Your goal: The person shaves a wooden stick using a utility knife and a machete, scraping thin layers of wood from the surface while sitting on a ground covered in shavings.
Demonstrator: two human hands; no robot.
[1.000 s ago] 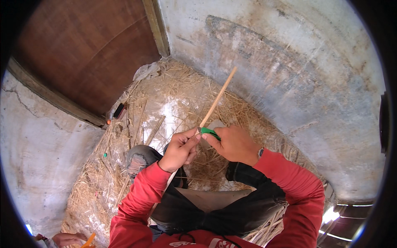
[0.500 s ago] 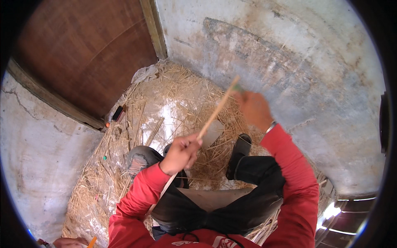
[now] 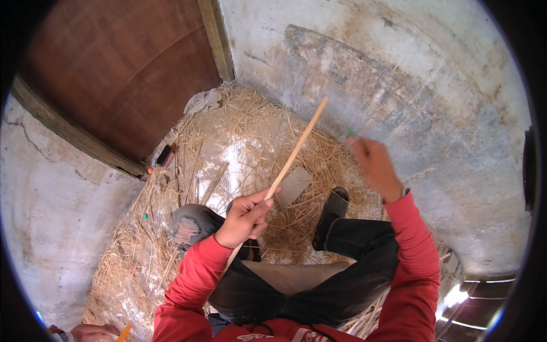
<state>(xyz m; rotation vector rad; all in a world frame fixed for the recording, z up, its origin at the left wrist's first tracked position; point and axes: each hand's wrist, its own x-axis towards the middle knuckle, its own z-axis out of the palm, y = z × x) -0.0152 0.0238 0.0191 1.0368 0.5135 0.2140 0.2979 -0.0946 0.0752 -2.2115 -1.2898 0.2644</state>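
Note:
My left hand (image 3: pixel 246 219) is closed round a long, pale wooden stick (image 3: pixel 300 146). The stick slants up and to the right, its far end free in the air, while its lower part runs back past my left wrist. My right hand (image 3: pixel 375 170) is apart from the stick, off to its right. Its fingers are closed, slightly blurred, and a small green thing (image 3: pixel 351 134) shows at their tips; most of it is hidden, so I cannot tell its kind.
Pale shavings and strips (image 3: pixel 319 171) litter the floor round my dark shoe (image 3: pixel 333 214). A crumpled whitish sheet (image 3: pixel 203 101) lies by the brown door (image 3: pixel 119 68). A stained wall (image 3: pixel 421 102) rises ahead and right. Part of another person (image 3: pixel 94 332) shows at the lower left.
My right hand has moved right and slightly down, away from the stick's upper end, with the small green thing. My left hand still grips the stick, which stands a little steeper.

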